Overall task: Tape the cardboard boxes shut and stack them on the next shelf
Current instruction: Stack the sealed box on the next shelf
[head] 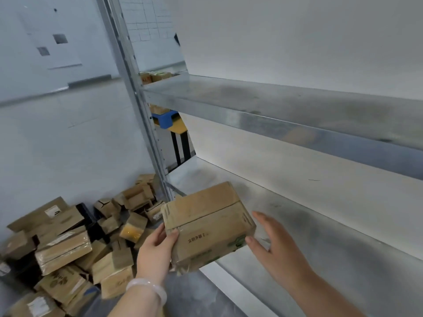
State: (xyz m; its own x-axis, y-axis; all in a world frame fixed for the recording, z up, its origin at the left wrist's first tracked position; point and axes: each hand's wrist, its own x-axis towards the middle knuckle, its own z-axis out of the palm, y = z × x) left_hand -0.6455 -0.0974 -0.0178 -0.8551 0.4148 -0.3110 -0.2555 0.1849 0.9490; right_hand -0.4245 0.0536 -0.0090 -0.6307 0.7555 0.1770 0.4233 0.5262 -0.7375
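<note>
metal shelving rack (274, 104) fills the right side, upright post (139, 106) at its left end, pale wall panel (297, 37) behind. light grey floor (68, 145), grey skirting strip (89, 78) under the far white wall (34, 30). through the rack: yellow table (177, 127) with black legs, blue plastic item (163, 118) on top. light is soft and even.

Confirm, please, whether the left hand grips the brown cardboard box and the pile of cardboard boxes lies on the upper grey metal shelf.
Not quite: the left hand does grip the brown cardboard box, but the pile of cardboard boxes lies on the floor, not the upper grey metal shelf, as the head view shows.
</note>
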